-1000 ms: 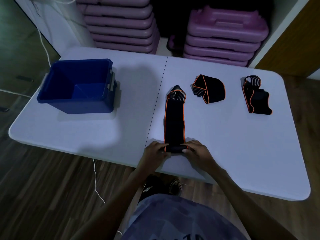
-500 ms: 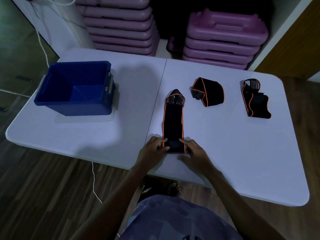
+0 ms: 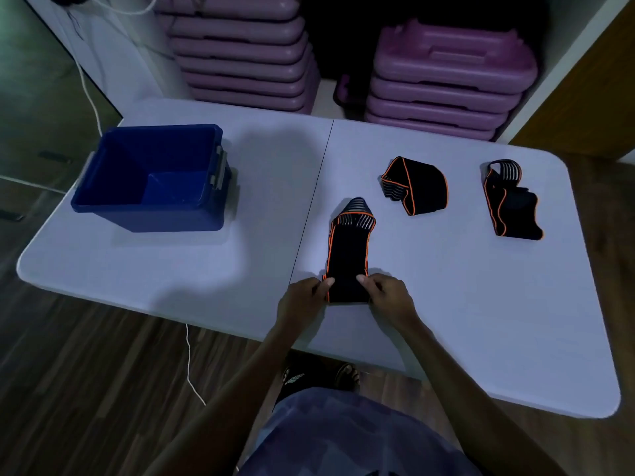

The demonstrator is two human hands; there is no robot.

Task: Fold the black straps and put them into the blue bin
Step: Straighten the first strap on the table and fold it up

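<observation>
A black strap with orange edging (image 3: 348,250) lies lengthwise on the white table (image 3: 464,304), its striped end pointing away from me. Its near end is rolled over on itself. My left hand (image 3: 304,300) pinches the left side of that rolled end and my right hand (image 3: 386,297) pinches the right side. Two more black straps lie further back: a loosely looped one (image 3: 417,187) in the middle and a crumpled one (image 3: 512,204) to the right. The blue bin (image 3: 151,176) stands at the table's left and looks empty inside.
Stacks of purple plastic cases (image 3: 443,77) stand behind the table, with another stack (image 3: 240,46) to their left. A white cord (image 3: 190,365) hangs below the table's front edge. My feet in sandals (image 3: 319,376) show under the table on a wooden floor.
Both hands have moved away from me along the strap, rolling its near end over. The strap's flat part is now shorter.
</observation>
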